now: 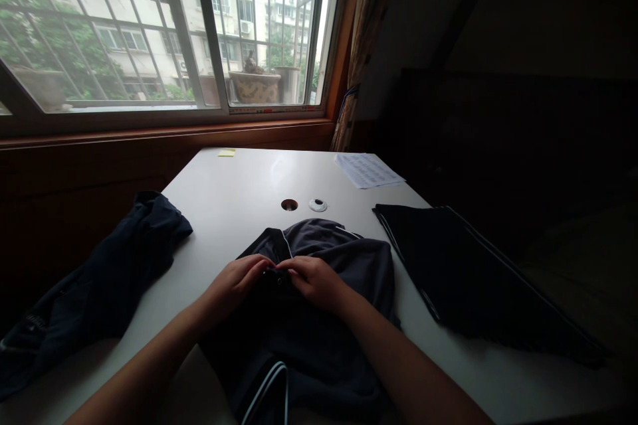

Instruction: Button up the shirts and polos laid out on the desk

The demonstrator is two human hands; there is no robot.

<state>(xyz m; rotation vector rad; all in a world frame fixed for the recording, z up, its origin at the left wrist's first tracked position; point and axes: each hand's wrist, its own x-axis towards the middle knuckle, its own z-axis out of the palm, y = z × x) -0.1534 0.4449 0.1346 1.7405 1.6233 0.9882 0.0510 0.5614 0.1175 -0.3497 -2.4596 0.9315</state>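
A dark navy garment with white piping (349, 272) lies bunched at the near middle of the table. My left hand (238, 281) pinches its dark edge, thumb and fingers pressed together. Close beside it, almost touching, my right hand (315, 281) grips the same edge with curled fingers. Small dark details show between the fingertips, too dim to make out. Two white stripes curve along a lower fold of the cloth, between my forearms.
The white table (259, 179) has a round cable hole (290, 204) and its loose cover (318, 205). A crumpled dark garment (114, 265) hangs over the left edge. Folded dark clothing (463, 272) lies right. Printed sheets (369, 170) and a yellow note (226, 153) lie farther back.
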